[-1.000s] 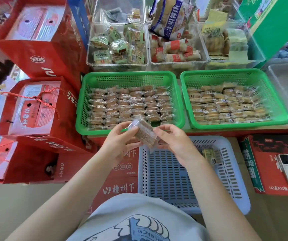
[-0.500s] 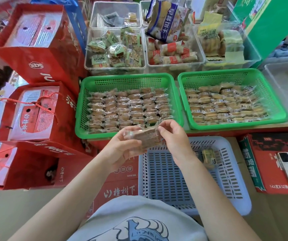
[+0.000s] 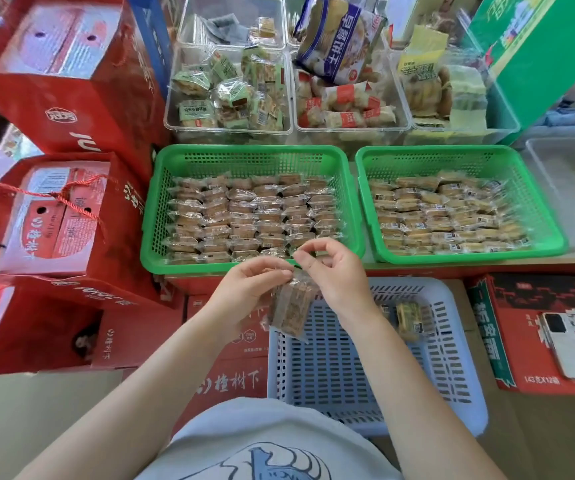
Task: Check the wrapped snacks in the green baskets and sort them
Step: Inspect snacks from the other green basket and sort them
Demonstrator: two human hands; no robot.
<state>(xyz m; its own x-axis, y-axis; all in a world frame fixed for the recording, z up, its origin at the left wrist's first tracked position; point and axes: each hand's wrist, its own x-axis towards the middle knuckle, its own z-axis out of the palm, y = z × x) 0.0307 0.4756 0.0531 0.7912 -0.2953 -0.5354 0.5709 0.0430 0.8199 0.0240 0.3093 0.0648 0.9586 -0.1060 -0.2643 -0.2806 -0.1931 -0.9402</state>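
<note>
There are 2 green baskets on the counter, side by side: the left basket (image 3: 161, 216) holds rows of clear-wrapped brown snacks, too many and too overlapped to count, and the right basket (image 3: 549, 216) holds a similar layer of paler wrapped snacks. Behind them stand 3 clear tubs in a row, the left tub (image 3: 170, 123) with green-labelled packets, the middle tub (image 3: 405, 124) with red-labelled packets and a large blue-and-white biscuit bag (image 3: 338, 39) leaning over it, the right tub (image 3: 508, 133) with yellowish packets. The 2 hands meet just in front of the left basket's near rim. The left hand (image 3: 248, 289) and right hand (image 3: 338, 275) each pinch the top seal of 1 wrapped snack (image 3: 291, 310) between curled thumb and fingers, so it hangs upright below them, over the near-left corner of 1 pale blue basket (image 3: 348, 368). That basket sits lower, close to the person, and contains 1 wrapped snack piece (image 3: 411, 317) near its far side. Several red gift boxes (image 3: 54, 216) are stacked on the left, and 1 phone (image 3: 566, 344) lies on a red carton (image 3: 508, 341) at the right.
</note>
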